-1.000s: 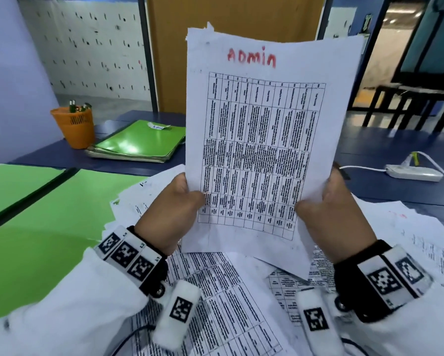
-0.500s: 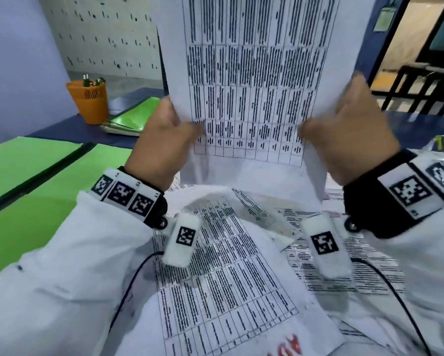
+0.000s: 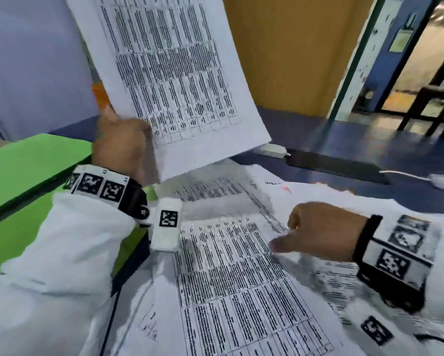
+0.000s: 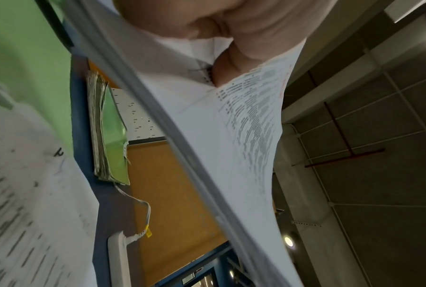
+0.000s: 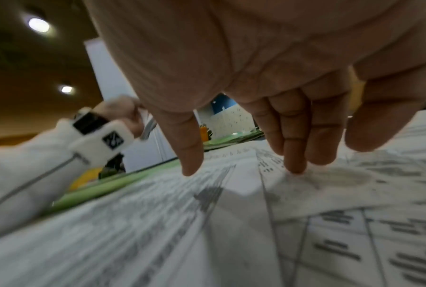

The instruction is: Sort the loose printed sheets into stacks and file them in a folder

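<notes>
One sheet (image 3: 169, 73) is up in the air, pinched at its lower corner by the left hand (image 3: 120, 147); the right hand (image 3: 318, 235), fingers loose, touches the pile (image 3: 228, 278) on the table.

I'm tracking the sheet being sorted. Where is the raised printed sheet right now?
In the head view the raised printed sheet is up at the left, pinched at its lower corner by the left hand, above the loose sheets on the table.
</notes>
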`<action>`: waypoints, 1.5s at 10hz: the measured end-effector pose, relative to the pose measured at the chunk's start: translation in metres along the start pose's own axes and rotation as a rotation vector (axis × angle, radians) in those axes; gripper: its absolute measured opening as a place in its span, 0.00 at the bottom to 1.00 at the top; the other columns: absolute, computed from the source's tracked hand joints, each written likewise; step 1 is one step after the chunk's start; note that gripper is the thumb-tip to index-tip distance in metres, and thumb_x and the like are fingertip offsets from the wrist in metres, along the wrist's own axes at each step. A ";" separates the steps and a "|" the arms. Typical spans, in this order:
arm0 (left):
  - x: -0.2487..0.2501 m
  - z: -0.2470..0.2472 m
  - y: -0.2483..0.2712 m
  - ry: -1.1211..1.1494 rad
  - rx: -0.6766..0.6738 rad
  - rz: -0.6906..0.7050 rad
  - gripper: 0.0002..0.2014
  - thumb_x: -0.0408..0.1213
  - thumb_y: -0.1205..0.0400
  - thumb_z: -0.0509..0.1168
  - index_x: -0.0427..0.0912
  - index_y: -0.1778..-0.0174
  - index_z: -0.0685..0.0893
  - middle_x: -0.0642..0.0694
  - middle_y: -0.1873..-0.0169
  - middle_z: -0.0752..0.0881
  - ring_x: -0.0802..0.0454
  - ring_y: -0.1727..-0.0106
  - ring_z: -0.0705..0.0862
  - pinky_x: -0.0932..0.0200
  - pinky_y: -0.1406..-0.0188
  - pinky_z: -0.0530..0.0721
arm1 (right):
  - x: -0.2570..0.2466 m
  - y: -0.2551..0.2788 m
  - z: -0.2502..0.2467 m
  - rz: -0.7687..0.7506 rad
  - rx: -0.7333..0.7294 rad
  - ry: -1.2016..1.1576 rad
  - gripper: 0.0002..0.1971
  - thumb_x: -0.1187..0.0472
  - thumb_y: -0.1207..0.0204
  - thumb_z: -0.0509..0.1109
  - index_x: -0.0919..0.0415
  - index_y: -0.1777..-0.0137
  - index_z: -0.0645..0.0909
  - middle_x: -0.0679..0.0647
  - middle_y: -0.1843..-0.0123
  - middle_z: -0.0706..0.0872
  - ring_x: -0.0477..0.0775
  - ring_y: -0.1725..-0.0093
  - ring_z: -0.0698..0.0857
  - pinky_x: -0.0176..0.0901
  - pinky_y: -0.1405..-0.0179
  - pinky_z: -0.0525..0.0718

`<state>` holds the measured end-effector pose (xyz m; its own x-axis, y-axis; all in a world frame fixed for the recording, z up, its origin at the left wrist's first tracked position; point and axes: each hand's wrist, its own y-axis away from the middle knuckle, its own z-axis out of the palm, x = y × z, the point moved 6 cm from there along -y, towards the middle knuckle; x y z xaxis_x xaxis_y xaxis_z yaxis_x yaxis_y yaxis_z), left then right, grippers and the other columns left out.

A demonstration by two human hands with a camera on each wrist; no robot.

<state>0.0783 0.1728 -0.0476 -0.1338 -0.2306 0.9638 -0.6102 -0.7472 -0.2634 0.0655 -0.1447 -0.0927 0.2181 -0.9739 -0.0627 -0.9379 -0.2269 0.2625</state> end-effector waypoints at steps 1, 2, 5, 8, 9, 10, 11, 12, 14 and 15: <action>-0.001 0.001 -0.002 0.208 -0.035 -0.032 0.14 0.29 0.24 0.73 0.50 0.50 0.79 0.51 0.56 0.85 0.48 0.51 0.86 0.51 0.40 0.88 | -0.008 -0.006 0.018 -0.027 0.010 0.165 0.32 0.25 0.37 0.70 0.56 0.58 0.77 0.52 0.56 0.85 0.53 0.56 0.84 0.47 0.58 0.81; -0.008 0.006 -0.005 0.362 -0.061 -0.049 0.15 0.29 0.22 0.71 0.49 0.43 0.80 0.48 0.49 0.85 0.48 0.47 0.85 0.42 0.32 0.86 | -0.017 -0.010 0.023 -0.051 0.004 0.172 0.29 0.28 0.35 0.73 0.55 0.58 0.74 0.48 0.57 0.82 0.50 0.55 0.82 0.44 0.60 0.79; -0.015 0.018 0.002 0.395 -0.143 -0.058 0.12 0.35 0.33 0.69 0.51 0.55 0.82 0.43 0.50 0.88 0.37 0.41 0.90 0.30 0.34 0.86 | -0.017 -0.025 0.025 0.005 0.024 -0.132 0.19 0.50 0.28 0.77 0.55 0.43 0.77 0.48 0.44 0.81 0.49 0.48 0.81 0.40 0.53 0.80; -0.018 0.016 0.000 0.424 -0.126 -0.091 0.12 0.37 0.34 0.69 0.51 0.56 0.81 0.43 0.50 0.87 0.38 0.42 0.89 0.30 0.34 0.86 | -0.017 -0.096 -0.009 0.094 0.113 -0.011 0.26 0.41 0.32 0.80 0.61 0.46 0.83 0.52 0.49 0.86 0.53 0.55 0.83 0.39 0.61 0.76; -0.021 0.015 -0.001 0.430 -0.118 -0.093 0.11 0.35 0.32 0.69 0.51 0.55 0.82 0.44 0.51 0.88 0.36 0.40 0.90 0.32 0.35 0.87 | -0.019 -0.107 0.002 0.110 0.052 -0.007 0.23 0.38 0.32 0.79 0.57 0.59 0.78 0.51 0.58 0.83 0.50 0.61 0.82 0.38 0.69 0.75; -0.022 0.016 0.000 0.454 -0.100 -0.136 0.11 0.27 0.23 0.69 0.49 0.54 0.81 0.46 0.55 0.88 0.46 0.52 0.91 0.51 0.51 0.93 | -0.023 -0.107 0.005 0.099 0.029 0.025 0.27 0.38 0.29 0.76 0.60 0.43 0.82 0.55 0.44 0.86 0.55 0.45 0.85 0.39 0.53 0.82; -0.029 0.021 0.001 0.523 -0.096 -0.192 0.16 0.19 0.17 0.63 0.46 0.59 0.76 0.50 0.62 0.83 0.63 0.69 0.84 0.74 0.79 0.79 | -0.020 -0.107 0.003 0.088 0.054 -0.083 0.23 0.44 0.30 0.80 0.58 0.45 0.79 0.53 0.46 0.85 0.54 0.48 0.84 0.39 0.55 0.80; -0.035 0.022 -0.001 0.519 -0.075 -0.229 0.13 0.23 0.23 0.70 0.47 0.58 0.79 0.47 0.58 0.87 0.51 0.56 0.88 0.67 0.67 0.86 | -0.011 -0.104 -0.011 0.028 0.161 -0.277 0.16 0.51 0.29 0.79 0.56 0.48 0.79 0.52 0.49 0.86 0.53 0.53 0.84 0.39 0.58 0.79; -0.039 0.048 0.016 0.570 -0.267 -0.280 0.19 0.15 0.19 0.60 0.43 0.49 0.87 0.43 0.51 0.94 0.48 0.57 0.93 0.61 0.64 0.88 | 0.051 -0.078 -0.049 -0.110 0.481 -0.851 0.02 0.56 0.20 0.72 0.52 0.53 0.86 0.46 0.58 0.92 0.54 0.55 0.88 0.48 0.51 0.84; -0.031 0.065 0.041 0.581 -0.462 -0.288 0.20 0.13 0.20 0.57 0.39 0.46 0.87 0.47 0.60 0.95 0.49 0.61 0.94 0.61 0.70 0.89 | 0.074 -0.059 -0.053 -0.143 0.551 -1.179 0.05 0.60 0.16 0.67 0.54 0.48 0.86 0.52 0.49 0.93 0.59 0.45 0.90 0.63 0.36 0.83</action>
<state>0.1081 0.1086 -0.0906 -0.2301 0.3892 0.8919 -0.9276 -0.3648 -0.0801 0.1515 -0.2033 -0.0617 0.2225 -0.2905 -0.9307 -0.9740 -0.0235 -0.2255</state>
